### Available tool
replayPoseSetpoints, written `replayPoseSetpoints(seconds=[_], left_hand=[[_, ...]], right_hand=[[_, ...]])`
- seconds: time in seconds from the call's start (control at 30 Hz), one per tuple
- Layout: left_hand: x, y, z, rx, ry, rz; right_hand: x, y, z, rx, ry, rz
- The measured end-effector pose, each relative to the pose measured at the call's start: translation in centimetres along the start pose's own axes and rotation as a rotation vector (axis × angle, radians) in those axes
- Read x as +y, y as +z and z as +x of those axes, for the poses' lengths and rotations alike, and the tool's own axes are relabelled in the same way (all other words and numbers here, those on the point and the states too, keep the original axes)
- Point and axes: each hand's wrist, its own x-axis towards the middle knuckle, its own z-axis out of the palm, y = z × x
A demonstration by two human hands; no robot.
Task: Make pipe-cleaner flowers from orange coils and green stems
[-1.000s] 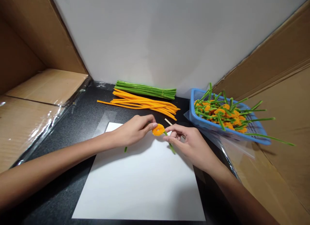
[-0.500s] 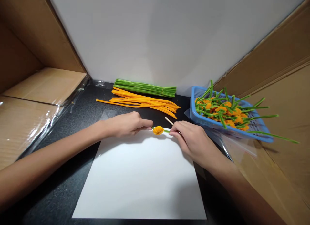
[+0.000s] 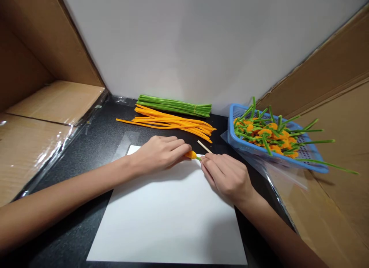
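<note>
"So where does the orange fuzzy piece (image 3: 190,155) sit, taking the white sheet (image 3: 161,222) as the landmark?"

"At the sheet's far edge, right of the edge's middle, between the person's two hands. Whether it touches the paper cannot be told."

"Which hand is nearer to it?"

"The left hand (image 3: 163,152). Its fingers are closed on the orange part and cover that end, so how much lies beneath them is hidden."

"And the right hand (image 3: 226,175)?"

"Over the sheet's far right corner, fingertips pinched together on the green stem (image 3: 198,158). Only a short bit of green shows between orange and fingertips."

"How does the long axis run?"

"Nearly along the sheet's far edge, from one hand to the other, the stem end dipping slightly toward the person. So the orange lies at the left fingers, and the stem points into the right ones."

"What else is close?"

"A pale stick (image 3: 204,146) juts out beyond the sheet's far right corner, from behind the right hand; whether those fingers hold it too cannot be told. Past the far edge, orange strips (image 3: 175,122) and a green bundle (image 3: 174,105) lie on the counter (image 3: 106,129)."
</note>
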Motion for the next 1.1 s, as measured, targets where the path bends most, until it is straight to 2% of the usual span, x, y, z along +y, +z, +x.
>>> replayPoseSetpoints(seconds=[0.17,0.27,0.43,0.67,0.8,0.93,1.03,1.1], left_hand=[[-0.5,0.0,-0.5,0.223,0.057,-0.099],[-0.9,0.1,-1.0,0.242,0.117,-0.123],[0.1,-0.1,-1.2,0.326,0.324,-0.005],[2.3,-1.8,-0.6,0.342,0.363,0.195],[2.9,-2.0,-0.8,0.343,0.398,0.248],[2.3,-1.1,-0.9,0.411,0.42,0.233],[1.3,-0.3,-0.8,0.452,0.348,0.246],[0.8,0.0,-0.7,0.47,0.292,0.278]], right_hand=[[-0.1,-0.9,0.4,0.052,-0.05,-0.078],[-0.3,-1.3,0.5,0.065,-0.016,-0.034],[-1.2,-2.0,1.1,0.141,-0.048,-0.067],[-2.1,-2.9,1.6,0.173,0.007,-0.077],[-2.6,-3.1,1.7,0.222,0.024,-0.046],[-2.6,-2.9,1.7,0.211,0.051,-0.041],[-2.4,-2.5,1.6,0.229,0.134,0.004],[-2.4,-2.2,1.6,0.226,0.231,0.133]])
